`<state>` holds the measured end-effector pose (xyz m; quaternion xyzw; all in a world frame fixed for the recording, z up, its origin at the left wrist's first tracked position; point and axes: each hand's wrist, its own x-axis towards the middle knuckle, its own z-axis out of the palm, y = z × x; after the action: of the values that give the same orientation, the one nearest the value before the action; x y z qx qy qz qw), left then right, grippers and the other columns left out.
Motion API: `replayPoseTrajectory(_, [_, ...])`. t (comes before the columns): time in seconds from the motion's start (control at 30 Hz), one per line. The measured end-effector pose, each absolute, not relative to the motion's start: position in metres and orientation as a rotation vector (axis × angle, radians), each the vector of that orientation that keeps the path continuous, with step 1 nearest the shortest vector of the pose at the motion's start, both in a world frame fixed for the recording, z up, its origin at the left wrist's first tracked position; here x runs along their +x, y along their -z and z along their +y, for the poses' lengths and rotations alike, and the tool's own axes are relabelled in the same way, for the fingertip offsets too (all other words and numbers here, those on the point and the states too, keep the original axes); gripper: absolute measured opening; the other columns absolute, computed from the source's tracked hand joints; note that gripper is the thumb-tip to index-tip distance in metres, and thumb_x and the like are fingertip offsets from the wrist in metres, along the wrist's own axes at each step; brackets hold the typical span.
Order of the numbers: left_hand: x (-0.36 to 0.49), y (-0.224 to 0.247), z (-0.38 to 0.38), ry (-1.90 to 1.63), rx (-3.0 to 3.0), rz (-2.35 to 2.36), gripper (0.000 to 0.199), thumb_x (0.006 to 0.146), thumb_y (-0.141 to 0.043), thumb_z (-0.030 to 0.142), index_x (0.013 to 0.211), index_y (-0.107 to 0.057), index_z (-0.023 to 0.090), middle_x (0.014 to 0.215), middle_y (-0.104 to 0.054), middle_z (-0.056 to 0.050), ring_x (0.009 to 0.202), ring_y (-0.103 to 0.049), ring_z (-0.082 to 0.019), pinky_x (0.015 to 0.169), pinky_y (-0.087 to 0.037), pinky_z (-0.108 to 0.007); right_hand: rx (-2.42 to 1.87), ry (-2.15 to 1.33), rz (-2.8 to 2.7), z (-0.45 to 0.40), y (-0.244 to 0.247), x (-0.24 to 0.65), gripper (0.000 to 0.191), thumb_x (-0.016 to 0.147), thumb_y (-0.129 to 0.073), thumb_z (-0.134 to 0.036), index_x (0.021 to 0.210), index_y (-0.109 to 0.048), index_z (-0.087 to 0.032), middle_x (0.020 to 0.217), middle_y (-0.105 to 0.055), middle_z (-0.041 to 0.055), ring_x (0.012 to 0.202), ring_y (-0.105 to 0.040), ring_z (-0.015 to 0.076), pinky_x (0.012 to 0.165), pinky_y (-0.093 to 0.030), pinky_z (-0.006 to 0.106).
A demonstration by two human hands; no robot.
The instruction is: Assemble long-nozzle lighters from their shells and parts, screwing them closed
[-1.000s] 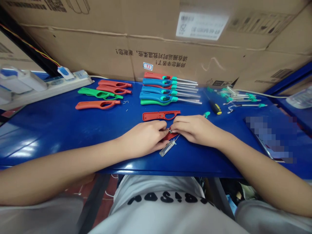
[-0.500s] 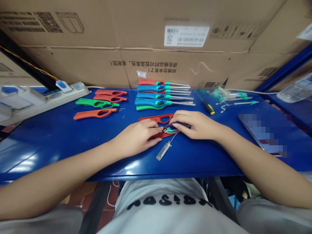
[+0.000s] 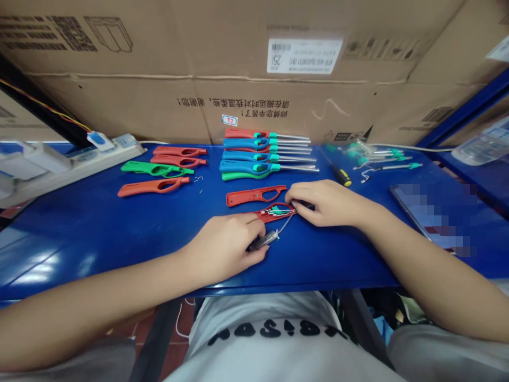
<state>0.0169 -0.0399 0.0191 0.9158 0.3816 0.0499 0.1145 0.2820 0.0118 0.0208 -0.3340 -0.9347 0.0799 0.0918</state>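
My left hand [image 3: 234, 241] pinches a clear lighter fuel tank [image 3: 265, 241] between thumb and fingers, just above the blue tabletop. A thin tube runs from the tank toward a red lighter shell half [image 3: 264, 215], which lies with its inside up and carries a green trigger [image 3: 277, 210] and white wires. Closed around the front end of this shell half is my right hand [image 3: 318, 201]; its fingers hide the tip and part of a dark piece there. Just behind lies the matching red shell half [image 3: 246, 197], touched by neither hand.
Finished-looking lighters [image 3: 248, 167] with metal tubes stand in a row at the back. Several loose coloured shells [image 3: 153, 187] lie left, beside a power strip [image 3: 99, 154]. A screwdriver [image 3: 342, 177], metal tube parts [image 3: 392, 166] and a phone [image 3: 421, 217] are on the right. Cardboard boxes [image 3: 139, 101] wall the back.
My left hand has left the red shell half, moved toward me and taken hold of the fuel tank, lifting it slightly. My right hand has stayed near the shell's front end.
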Motion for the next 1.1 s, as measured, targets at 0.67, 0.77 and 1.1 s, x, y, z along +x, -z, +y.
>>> replayPoseTrajectory(0.67, [-0.002,-0.033,0.003,-0.27,2.513,1.072,0.013,0.091,-0.066,0.024,0.099,-0.076,0.02,0.097,-0.074,-0.003,0.085,-0.068,-0.018,0.075,-0.049,-0.028,-1.107,-0.297,-2.825,0.007,-0.023,0.279,0.02,0.098,-0.045,-0.023,0.102,-0.064,-0.021,0.094,-0.071,0.0045,0.077,-0.061,0.0183,0.066,-0.035,0.028])
replayPoseTrajectory(0.77, [-0.001,-0.032,0.004,-0.271,2.464,1.106,0.014,0.091,-0.067,0.025,0.1,-0.077,0.02,0.097,-0.075,-0.003,0.084,-0.068,-0.017,0.075,-0.049,-0.028,-1.113,-0.289,-2.838,0.007,-0.023,0.279,0.019,0.098,-0.046,-0.025,0.101,-0.064,-0.021,0.092,-0.07,0.004,0.076,-0.061,0.0183,0.065,-0.035,0.028])
replayPoseTrajectory(1.1, [-0.002,-0.028,0.009,-0.294,2.328,1.139,0.02,0.089,-0.07,0.035,0.101,-0.079,0.021,0.095,-0.076,-0.004,0.076,-0.068,-0.017,0.071,-0.051,-0.029,-1.01,-0.065,-2.749,0.004,-0.018,0.274,0.029,0.098,-0.049,-0.024,0.122,-0.065,-0.019,0.115,-0.067,0.011,0.093,-0.065,0.0233,0.071,-0.046,0.032])
